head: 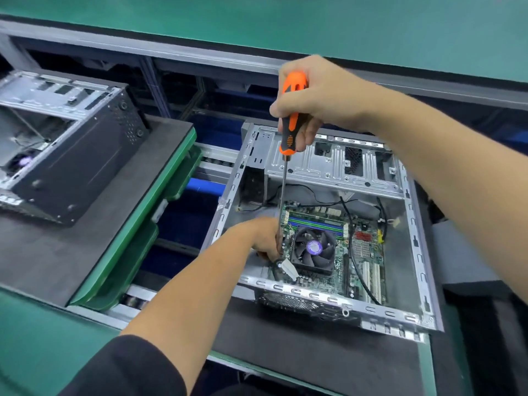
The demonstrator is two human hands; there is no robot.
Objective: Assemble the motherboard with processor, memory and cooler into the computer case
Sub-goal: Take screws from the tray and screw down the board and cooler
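Observation:
An open metal computer case point(411, 212) lies on a dark pallet. Inside it sits the green motherboard point(365, 252) with a black cooler fan point(314, 248) and memory sticks point(314, 222). My right hand point(320, 98) grips the orange handle of a long screwdriver point(291, 121), held upright above the case. Its shaft runs down to the board's left edge. My left hand point(263, 238) is down inside the case at the shaft's tip, fingers pinching around it beside the cooler. The tip itself is hidden by my fingers.
A second case point(71, 150) stands on a green-edged pallet point(148, 212) at the left. Black cables point(357, 267) cross the motherboard. A white connector point(290, 270) lies by the cooler. Conveyor rails and a blue part point(205, 185) show between the pallets. Green bench surface point(43, 338) lies near me.

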